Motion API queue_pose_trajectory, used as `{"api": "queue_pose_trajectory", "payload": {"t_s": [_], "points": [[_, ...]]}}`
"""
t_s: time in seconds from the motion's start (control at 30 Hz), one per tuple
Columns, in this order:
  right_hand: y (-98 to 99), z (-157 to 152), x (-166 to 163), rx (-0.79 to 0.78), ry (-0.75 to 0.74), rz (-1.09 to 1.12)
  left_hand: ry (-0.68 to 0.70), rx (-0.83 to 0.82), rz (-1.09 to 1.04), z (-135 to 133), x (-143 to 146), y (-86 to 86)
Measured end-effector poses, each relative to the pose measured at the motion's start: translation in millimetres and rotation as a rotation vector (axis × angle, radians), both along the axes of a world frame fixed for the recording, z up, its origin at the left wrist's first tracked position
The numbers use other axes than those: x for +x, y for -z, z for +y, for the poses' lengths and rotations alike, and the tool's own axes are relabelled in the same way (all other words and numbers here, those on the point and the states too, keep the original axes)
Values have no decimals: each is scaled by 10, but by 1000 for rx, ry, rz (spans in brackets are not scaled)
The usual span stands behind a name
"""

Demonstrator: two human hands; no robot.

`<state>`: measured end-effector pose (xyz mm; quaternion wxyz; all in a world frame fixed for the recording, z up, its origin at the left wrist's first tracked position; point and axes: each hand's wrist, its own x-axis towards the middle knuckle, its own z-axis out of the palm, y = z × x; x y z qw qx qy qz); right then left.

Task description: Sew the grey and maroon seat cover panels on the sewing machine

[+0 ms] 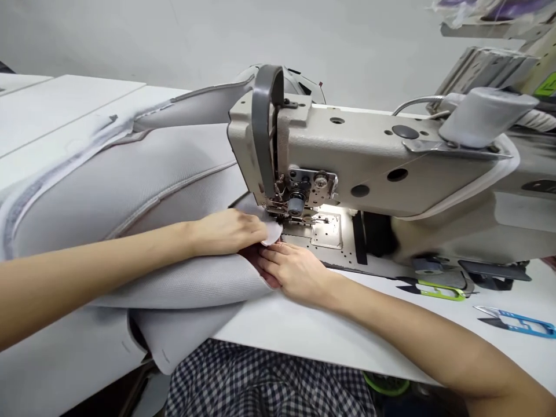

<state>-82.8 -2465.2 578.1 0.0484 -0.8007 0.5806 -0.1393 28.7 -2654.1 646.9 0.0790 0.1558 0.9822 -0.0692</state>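
A large light-grey padded fabric piece [191,284] with piped seams is bunched at the needle area of a beige sewing machine [330,139]. My left hand [228,231] lies on the fabric left of the presser foot, fingers closed on its folded edge. A small white rounded flap [272,233] sticks out at those fingertips. My right hand [299,272] is just in front of the needle plate [328,231], its fingers bent over the fabric's edge close to the left fingertips. Reddish-brown material [256,258] shows inside the fold. The needle tip is hidden.
Green thread snips [438,289] and blue thread snips [516,321] lie on the white table [278,324] at right. A white thread cone [486,119] sits on the machine. More grey fabric [186,150] spreads leftward; one part hangs over the front edge.
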Motion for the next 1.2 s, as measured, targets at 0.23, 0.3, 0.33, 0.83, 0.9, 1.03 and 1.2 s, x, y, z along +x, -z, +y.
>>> {"api": "queue_pose_trajectory", "payload": {"t_s": [0.23,0.3,0.33,0.83,0.9,1.03,1.2], "points": [[90,70,-9,-155,-9,127,-194,128,-84,-73,-144,26],[123,88,-24,-188,-10,121,-188,114,-119,-96,-212,-16],[135,96,-32,-193,-9,118,-190,104,-128,-92,-235,-31],[191,27,-98,-97,61,25,-245,-137,-95,223,-262,5],[171,12,-135,-70,66,-19,-238,-156,-95,221,-268,1],[25,0,-232,-46,-75,-150,-201,-149,-77,185,-252,-14],[-99,0,-252,48,-252,-267,-216,-75,-18,248,-227,-7]]}}
